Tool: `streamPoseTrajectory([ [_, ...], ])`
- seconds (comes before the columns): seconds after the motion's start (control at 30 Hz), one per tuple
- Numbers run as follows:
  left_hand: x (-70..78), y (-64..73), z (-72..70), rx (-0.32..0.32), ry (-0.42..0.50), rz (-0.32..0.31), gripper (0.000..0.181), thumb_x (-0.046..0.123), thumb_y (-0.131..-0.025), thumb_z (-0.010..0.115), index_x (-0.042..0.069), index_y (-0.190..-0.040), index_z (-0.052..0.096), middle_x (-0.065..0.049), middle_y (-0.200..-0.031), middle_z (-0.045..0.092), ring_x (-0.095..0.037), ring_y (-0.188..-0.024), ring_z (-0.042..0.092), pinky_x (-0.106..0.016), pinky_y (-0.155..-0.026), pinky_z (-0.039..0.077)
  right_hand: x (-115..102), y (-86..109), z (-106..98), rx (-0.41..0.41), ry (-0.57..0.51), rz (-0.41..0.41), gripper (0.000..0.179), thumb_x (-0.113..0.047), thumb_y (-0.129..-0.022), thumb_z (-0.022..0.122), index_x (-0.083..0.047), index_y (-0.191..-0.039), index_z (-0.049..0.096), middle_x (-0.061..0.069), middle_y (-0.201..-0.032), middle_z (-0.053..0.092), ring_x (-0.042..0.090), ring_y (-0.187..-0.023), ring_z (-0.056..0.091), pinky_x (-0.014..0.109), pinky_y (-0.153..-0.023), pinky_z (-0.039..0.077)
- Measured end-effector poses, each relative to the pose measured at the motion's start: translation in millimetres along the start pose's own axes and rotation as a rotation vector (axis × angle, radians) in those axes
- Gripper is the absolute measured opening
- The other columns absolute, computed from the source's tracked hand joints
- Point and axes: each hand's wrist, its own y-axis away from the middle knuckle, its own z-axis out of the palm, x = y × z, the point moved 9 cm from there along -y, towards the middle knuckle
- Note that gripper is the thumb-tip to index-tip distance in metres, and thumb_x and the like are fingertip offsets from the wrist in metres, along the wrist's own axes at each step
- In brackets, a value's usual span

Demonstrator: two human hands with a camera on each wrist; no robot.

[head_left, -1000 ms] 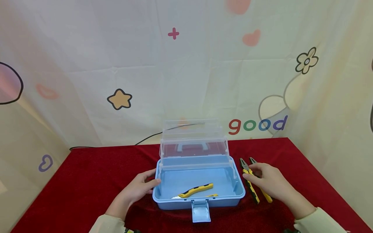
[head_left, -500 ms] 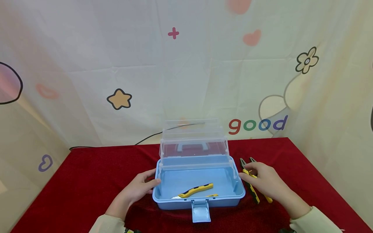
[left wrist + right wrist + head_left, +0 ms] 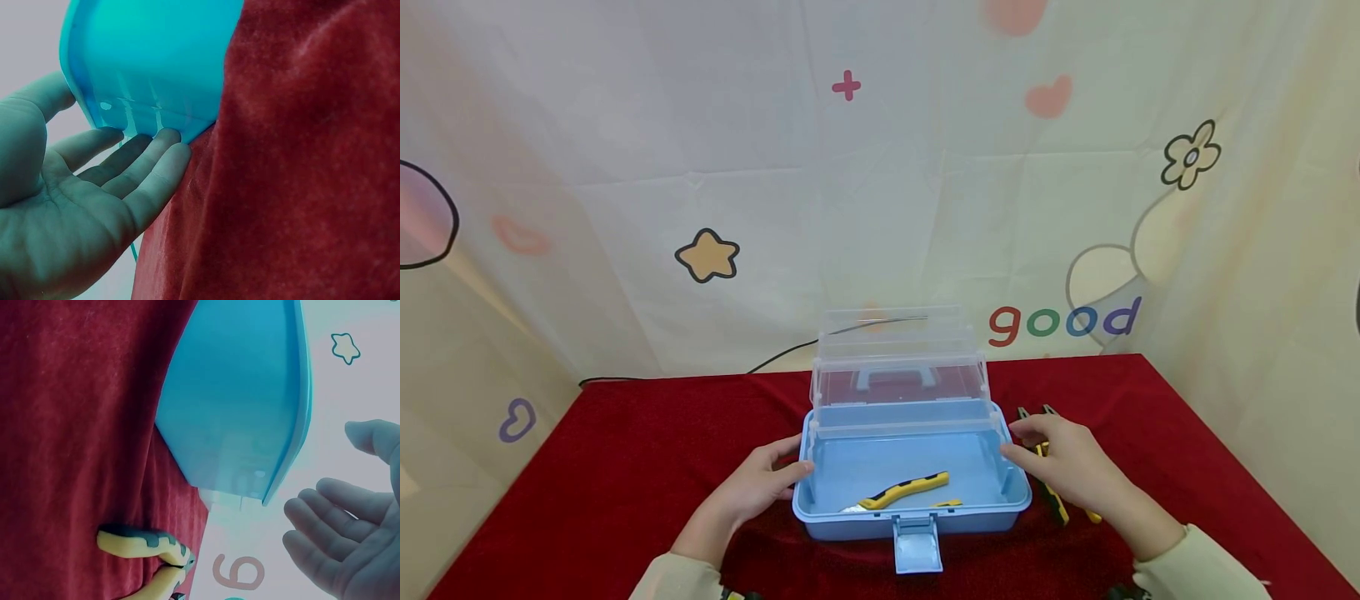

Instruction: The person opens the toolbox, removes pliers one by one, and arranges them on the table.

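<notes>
A light blue toolbox (image 3: 880, 458) stands with its clear lid (image 3: 898, 379) raised. Inside lie a yellow-and-black utility knife (image 3: 906, 489) and a yellow piece (image 3: 947, 502) mostly hidden by the front wall. My left hand (image 3: 758, 482) rests on the box's left end, thumb at the rim, fairly straight fingers touching the outer wall. My right hand (image 3: 1071, 462) is beside the right end, fingers loosely bent and holding nothing. In the right wrist view a gap shows between its fingers and the box. Beneath it lie two yellow-and-black pliers (image 3: 1057, 508), partly covered by the hand.
A red cloth (image 3: 647, 475) covers the table. The box's blue latch (image 3: 917, 550) hangs down at the front. Behind stands a printed white curtain (image 3: 760, 208), and a black cable (image 3: 782, 354) runs along the back.
My right hand has moved left from the pliers toward the right end of the toolbox, and the pliers stayed where they lay. My left hand and the box have not moved.
</notes>
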Motion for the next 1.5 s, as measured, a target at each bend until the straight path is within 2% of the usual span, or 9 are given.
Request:
streamPoseTrajectory([
  [0.37, 0.5, 1.0, 0.2, -0.001, 0.002, 0.007, 0.059, 0.021, -0.093, 0.06, 0.001, -0.144, 0.036, -0.024, -0.139, 0.046, -0.024, -0.1, 0.065, -0.04, -0.082, 0.057, -13, -2.2, 7, -0.008, -0.016, -0.065, 0.042, -0.028, -0.081, 0.074, -0.002, -0.113, 0.066, 0.012, -0.103, 0.068, 0.015, -0.083, 0.061, 0.028, -0.067, 0.058],
  [0.6, 1.3, 0.6, 0.6, -0.012, 0.006, 0.019, 0.059, 0.02, -0.093, 0.059, 0.0, -0.144, 0.036, -0.025, -0.14, 0.044, -0.025, -0.102, 0.064, -0.04, -0.082, 0.057, -20, -4.0, 11, -0.014, -0.01, -0.128, 0.043, -0.03, -0.081, 0.074, -0.002, -0.111, 0.067, 0.011, -0.105, 0.069, 0.021, -0.089, 0.066, 0.035, -0.074, 0.058],
  [0.93, 0.6, 0.3, 0.1, -0.004, -0.005, 0.012, 0.059, 0.021, -0.093, 0.059, 0.001, -0.144, 0.036, -0.024, -0.14, 0.045, -0.024, -0.101, 0.065, -0.04, -0.082, 0.057, -28, -6.6, 28, -0.093, -0.013, -0.126, 0.042, -0.032, -0.079, 0.075, -0.006, -0.112, 0.066, 0.007, -0.108, 0.068, 0.02, -0.097, 0.063, 0.041, -0.086, 0.055],
  [1.23, 0.7, 0.3, -0.1, 0.003, -0.012, -0.003, 0.059, 0.021, -0.093, 0.06, 0.002, -0.144, 0.036, -0.023, -0.141, 0.045, -0.024, -0.102, 0.064, -0.04, -0.082, 0.057, -37, -9.7, 42, -0.164, -0.002, -0.209, 0.045, -0.035, -0.08, 0.074, -0.005, -0.112, 0.066, 0.007, -0.109, 0.068, 0.02, -0.098, 0.064, 0.042, -0.085, 0.054],
  [1.5, -0.4, 0.8, -1.0, 0.006, -0.014, -0.009, 0.059, 0.022, -0.093, 0.059, 0.002, -0.144, 0.036, -0.023, -0.14, 0.046, -0.023, -0.099, 0.065, -0.039, -0.082, 0.057, -41, -12.5, 58, -0.258, -0.011, -0.224, 0.048, -0.033, -0.08, 0.074, -0.003, -0.116, 0.063, 0.008, -0.113, 0.066, 0.022, -0.102, 0.061, 0.042, -0.086, 0.053],
])
